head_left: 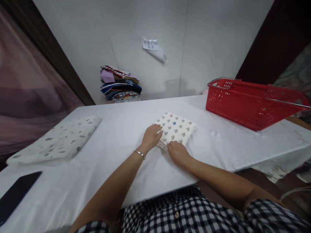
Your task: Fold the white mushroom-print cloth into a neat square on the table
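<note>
A small folded white cloth (178,127) with grey mushroom-like prints, one red and one blue, lies at the middle of the white table. My left hand (152,135) rests over its left edge, fingers laid out on the fabric. At the near edge, my right hand (178,152) has its fingers curled over the cloth, with the thumb hidden beneath or behind. Between the two hands, the layered cloth edge shows some loose folds.
A larger folded white printed cloth (58,140) lies at the left, with a dark phone-like slab (18,194) nearer me. Stacked folded fabrics (121,84) stand against the wall. A red plastic basket (243,105) with metal handles sits at the right back. A paper sign (150,44) hangs on the wall.
</note>
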